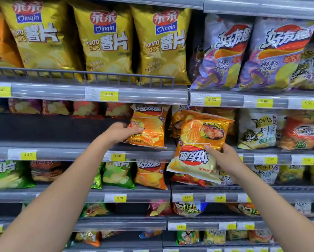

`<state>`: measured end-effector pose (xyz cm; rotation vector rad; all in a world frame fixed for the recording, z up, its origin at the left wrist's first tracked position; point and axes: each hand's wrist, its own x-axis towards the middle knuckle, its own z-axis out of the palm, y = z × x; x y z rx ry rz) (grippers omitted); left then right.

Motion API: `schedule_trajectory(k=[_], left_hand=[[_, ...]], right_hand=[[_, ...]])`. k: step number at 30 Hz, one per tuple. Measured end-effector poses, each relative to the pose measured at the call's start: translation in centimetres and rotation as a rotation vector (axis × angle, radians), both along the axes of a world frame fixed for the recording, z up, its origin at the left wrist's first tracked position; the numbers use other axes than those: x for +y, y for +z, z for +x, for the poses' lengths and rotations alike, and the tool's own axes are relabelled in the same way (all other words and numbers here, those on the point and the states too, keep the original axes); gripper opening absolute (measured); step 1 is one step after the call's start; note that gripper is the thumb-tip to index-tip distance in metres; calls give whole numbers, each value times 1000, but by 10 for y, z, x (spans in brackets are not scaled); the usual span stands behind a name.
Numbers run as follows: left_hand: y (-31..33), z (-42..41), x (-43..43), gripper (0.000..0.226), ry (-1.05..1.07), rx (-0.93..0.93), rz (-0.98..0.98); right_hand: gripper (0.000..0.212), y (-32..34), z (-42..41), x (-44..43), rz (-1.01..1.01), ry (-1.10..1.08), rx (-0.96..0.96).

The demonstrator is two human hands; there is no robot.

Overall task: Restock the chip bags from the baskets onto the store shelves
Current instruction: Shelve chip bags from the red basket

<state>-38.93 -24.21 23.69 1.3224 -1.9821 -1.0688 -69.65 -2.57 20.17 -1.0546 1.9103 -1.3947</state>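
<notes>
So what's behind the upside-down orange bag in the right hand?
More orange bags stand behind the held bag, and a red bag peeks out below. The shelf rail is partly covered, and anything deeper is hidden.

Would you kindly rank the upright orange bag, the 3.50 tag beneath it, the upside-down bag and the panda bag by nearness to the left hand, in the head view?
1. Upright orange bag: gripped by the left hand.
2. 3.50 tag: just below that hand.
3. Upside-down bag: to the right, held by the right hand.
4. Panda bag: far right, same row.

One orange chip bag [149,129] stands on the shelf [61,152], a second bag [200,140] upside down beside it.
</notes>
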Motion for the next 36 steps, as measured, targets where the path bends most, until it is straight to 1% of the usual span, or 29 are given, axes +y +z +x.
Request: schedule_trajectory(k=[1, 2, 5, 9, 14, 16, 18, 19, 20, 21, 22, 23, 24, 25, 27, 29, 36], left_hand=[[-2, -3, 1, 69, 24, 14, -23], [-4, -5, 1, 63, 56, 24, -46], [-10, -14, -1, 65, 101, 62, -71], [-17, -29, -7, 55, 144, 14, -97], [-17, -50, -16, 53, 199, 10, -104], [-16, -55, -21, 57, 167, 16, -89], [-18, -57, -19, 76, 142, -52, -124], [-19, -57, -14, 86, 158, -109, -191], [-19, -56, -6, 85, 187, -153, -298], [-19, -56, 1, 75, 198, -181, -438], [-19, -58, 5, 59, 170, -198, -582], [-18, -60, 10, 43, 95, -222, -663], [-15, -63, 14, 33, -2, -267, -679], [-15, -65, 14, 29, -95, -331, -657], [-13, -70, 14, 33, -209, -465, -571], [-12, -75, 13, 36, -232, -518, -537], [-22, -94, -10, 46, -273, -642, -475]], right_hand=[[31, 0, 0, 0, 8, -8, 7], [32, 0, -1, 0, 14, -15, 12], [33, 1, 0, -1, 28, -13, 29], [29, 3, 1, -4, 30, -5, 35], [31, 2, 2, -10, 37, -1, 9], [34, 2, 1, -12, 35, -2, 6], [36, 2, 1, -12, 46, -4, 14], [38, 2, 0, -12, 50, -6, 13], [39, 2, 0, -12, 52, -7, 9], [41, 2, 0, -12, 51, -9, 5], [43, 2, 0, -12, 46, -11, 2], [44, 2, 0, -12, 40, -13, 0], [44, 2, 0, -11, 38, -14, -1], [42, 2, -1, -12, 39, -15, -3], [42, 1, -1, -12, 47, -16, -8], [44, 1, -1, -12, 53, -13, -6], [41, 3, -1, -13, 53, -7, -18]])
